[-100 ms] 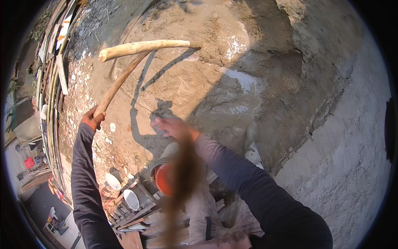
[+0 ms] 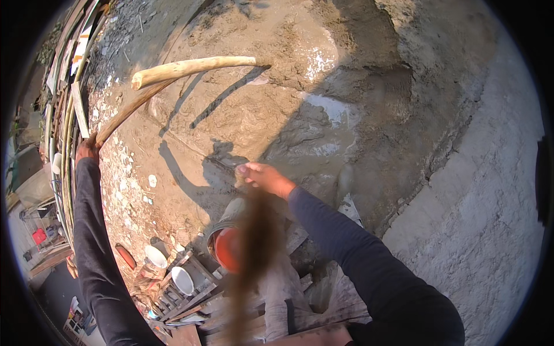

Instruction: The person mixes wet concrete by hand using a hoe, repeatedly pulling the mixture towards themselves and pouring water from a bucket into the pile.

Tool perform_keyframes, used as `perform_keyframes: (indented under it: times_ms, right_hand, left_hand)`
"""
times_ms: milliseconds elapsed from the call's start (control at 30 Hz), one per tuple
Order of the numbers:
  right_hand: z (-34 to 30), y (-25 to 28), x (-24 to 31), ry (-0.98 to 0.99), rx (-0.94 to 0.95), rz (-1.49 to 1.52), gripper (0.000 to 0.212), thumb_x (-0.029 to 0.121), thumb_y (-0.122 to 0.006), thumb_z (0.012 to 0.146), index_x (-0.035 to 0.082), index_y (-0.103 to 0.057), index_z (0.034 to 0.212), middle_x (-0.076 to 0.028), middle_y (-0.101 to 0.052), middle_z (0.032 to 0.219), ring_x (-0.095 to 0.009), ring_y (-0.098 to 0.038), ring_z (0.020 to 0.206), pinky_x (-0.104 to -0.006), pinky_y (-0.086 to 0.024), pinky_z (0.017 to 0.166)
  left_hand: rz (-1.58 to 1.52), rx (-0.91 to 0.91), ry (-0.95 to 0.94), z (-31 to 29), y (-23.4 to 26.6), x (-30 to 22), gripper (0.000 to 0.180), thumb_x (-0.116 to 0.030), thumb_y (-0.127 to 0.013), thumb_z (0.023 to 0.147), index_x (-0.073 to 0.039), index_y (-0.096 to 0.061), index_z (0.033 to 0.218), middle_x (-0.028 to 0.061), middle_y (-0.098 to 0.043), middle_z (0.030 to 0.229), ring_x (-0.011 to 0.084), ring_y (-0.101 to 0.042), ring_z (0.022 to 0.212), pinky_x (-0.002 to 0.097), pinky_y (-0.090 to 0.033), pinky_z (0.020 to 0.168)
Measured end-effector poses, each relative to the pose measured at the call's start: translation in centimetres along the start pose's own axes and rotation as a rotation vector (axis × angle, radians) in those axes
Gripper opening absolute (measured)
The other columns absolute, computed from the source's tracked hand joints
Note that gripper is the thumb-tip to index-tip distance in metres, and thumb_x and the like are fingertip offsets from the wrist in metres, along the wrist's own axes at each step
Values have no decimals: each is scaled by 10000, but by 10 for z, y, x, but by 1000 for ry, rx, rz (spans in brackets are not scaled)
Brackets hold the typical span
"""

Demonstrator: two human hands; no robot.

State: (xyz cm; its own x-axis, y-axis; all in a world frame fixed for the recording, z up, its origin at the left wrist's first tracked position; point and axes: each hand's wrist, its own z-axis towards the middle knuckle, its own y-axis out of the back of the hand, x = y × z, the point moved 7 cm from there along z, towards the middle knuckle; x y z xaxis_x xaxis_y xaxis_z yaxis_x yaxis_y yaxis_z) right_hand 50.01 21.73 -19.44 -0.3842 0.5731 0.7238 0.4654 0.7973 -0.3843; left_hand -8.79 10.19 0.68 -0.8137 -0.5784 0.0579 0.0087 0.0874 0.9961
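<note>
My left hand (image 2: 88, 151) is closed round the lower end of a wooden handle (image 2: 130, 109), at the left. The handle's far end runs under a thick, peeled, slightly curved log (image 2: 193, 66), so the two look like one angled wooden tool. The log's far tip rests against wet brown mud (image 2: 248, 115). Near the middle, my right hand (image 2: 265, 177) hangs over the mud with its fingers curled in. A tan patch shows at its fingertips; whether it is held mud or ground behind, I cannot tell. A dark blurred strand hides part of the view below this hand.
An orange-red bucket (image 2: 227, 248) stands near my legs. Two white bowls (image 2: 183, 281) lie by a wooden slatted frame (image 2: 199, 274). Long poles (image 2: 72, 115) line the left edge. A pale rough concrete surface (image 2: 467, 230) borders the mud on the right.
My left hand has moved left and slightly up, swinging the handle outward with it. My right hand has shifted right, and its fingers look more curled.
</note>
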Motion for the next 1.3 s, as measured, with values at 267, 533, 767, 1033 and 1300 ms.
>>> perform_keyframes:
  times_ms: [267, 533, 767, 1033, 1300]
  right_hand:
    - [-218, 77, -209, -566, -268, -226, 524, 483, -606, 932, 13, -644, 1159, -105, -703, 1001, -181, -664, 885, -349, -515, 776]
    - [-183, 92, -199, -450, -278, -168, 501, 489, -583, 943, 21, -651, 1108, -63, -676, 906, -148, -632, 731, -326, -503, 683]
    - [-1, 48, -64, -206, -234, 666, 772, 698, -466, 913, 71, -503, 1362, -83, -644, 1074, -161, -614, 804, -343, -541, 713]
    - [-15, 44, -101, -220, -503, 681, 379, 234, -705, 882, 28, -508, 1132, -31, -566, 691, -141, -581, 550, -324, -508, 492]
    - [-201, 205, 46, 192, -1004, 364, 308, 133, -668, 867, -12, -487, 1069, -35, -555, 658, -112, -541, 469, -287, -441, 424]
  left_hand:
    - [339, -93, 102, 36, 74, -117, 500, -489, -620, 910, -369, -525, 1386, -47, -515, 1442, 271, -468, 1338, 394, -355, 1106]
    - [134, 702, -246, 9, 80, -427, 798, -598, -699, 808, -15, -552, 1332, 242, -649, 1182, 335, -615, 1151, 410, -477, 972]
    - [-212, 740, 160, -280, -74, -465, 537, -211, -721, 804, -36, -399, 1197, 311, -642, 1031, 519, -607, 963, 568, -482, 825]
    - [-400, 688, 287, -458, -145, -485, 413, -253, -656, 847, -102, -475, 1186, 240, -663, 907, 467, -642, 828, 551, -487, 701]
    - [-1022, 667, 82, -423, -182, -656, 312, -245, -729, 809, -49, -597, 1014, 207, -683, 871, 394, -688, 815, 423, -530, 728]
